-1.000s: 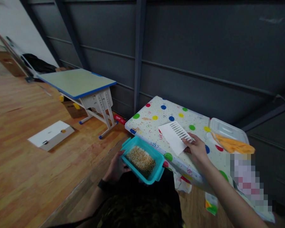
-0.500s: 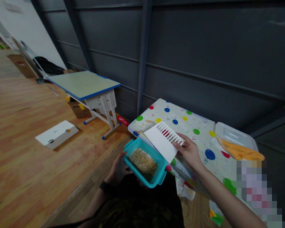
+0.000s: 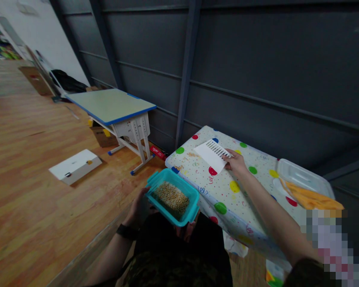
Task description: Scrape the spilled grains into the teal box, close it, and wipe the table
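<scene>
My left hand [image 3: 140, 209] holds a teal plastic box [image 3: 171, 196] from below, off the near edge of the table; the box is filled with yellowish beans [image 3: 171, 196]. My right hand [image 3: 235, 160] reaches over the table and grips the slotted end of a flat white plastic sieve plate [image 3: 212, 153], which lies low over the spotted tablecloth [image 3: 227, 187] near the far left corner. Whether the plate rests on the cloth or hovers just above it cannot be told.
A clear plastic container [image 3: 302, 177] with an orange cloth [image 3: 312, 197] lies at the table's right end. A grey panel wall stands behind. A blue-edged desk [image 3: 110, 105] and a flat white box [image 3: 74, 166] stand on the wooden floor to the left.
My right hand lifted the white plate toward the teal box, then carried it away to the far left part of the table. The teal box dropped slightly lower and left.
</scene>
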The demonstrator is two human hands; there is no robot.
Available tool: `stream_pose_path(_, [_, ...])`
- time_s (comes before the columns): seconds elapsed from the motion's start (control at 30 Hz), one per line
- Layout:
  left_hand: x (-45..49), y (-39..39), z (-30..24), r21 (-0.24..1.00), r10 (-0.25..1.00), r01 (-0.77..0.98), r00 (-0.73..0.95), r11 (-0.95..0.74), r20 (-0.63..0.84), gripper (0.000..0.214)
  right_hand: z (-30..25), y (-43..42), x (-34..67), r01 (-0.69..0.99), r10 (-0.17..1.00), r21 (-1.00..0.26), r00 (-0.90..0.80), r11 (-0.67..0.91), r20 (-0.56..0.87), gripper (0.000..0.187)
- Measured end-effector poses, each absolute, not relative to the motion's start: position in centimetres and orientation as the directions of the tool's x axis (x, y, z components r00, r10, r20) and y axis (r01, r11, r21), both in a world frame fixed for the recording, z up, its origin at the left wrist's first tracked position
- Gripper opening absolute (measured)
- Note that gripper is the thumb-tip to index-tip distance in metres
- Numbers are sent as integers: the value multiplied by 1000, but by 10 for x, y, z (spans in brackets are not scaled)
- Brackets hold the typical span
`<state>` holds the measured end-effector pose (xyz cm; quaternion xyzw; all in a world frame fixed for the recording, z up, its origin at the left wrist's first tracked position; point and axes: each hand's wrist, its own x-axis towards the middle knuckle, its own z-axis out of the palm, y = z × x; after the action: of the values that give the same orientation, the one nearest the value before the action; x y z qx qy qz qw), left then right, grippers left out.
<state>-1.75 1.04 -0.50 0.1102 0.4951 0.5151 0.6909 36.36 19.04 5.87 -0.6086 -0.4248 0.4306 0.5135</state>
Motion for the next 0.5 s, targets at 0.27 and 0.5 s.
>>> stream_pose_path(0.27, [-13,13,-9,647,821,-600,29,471,-571,42,61,170,356,57,975,-979,110,-198,-191,59])
stream_pose_path(0.5, [-9,13,3,642,820,-597,45,480,-571,43,62,125,347,71,975,-975,89,-212,-206,61])
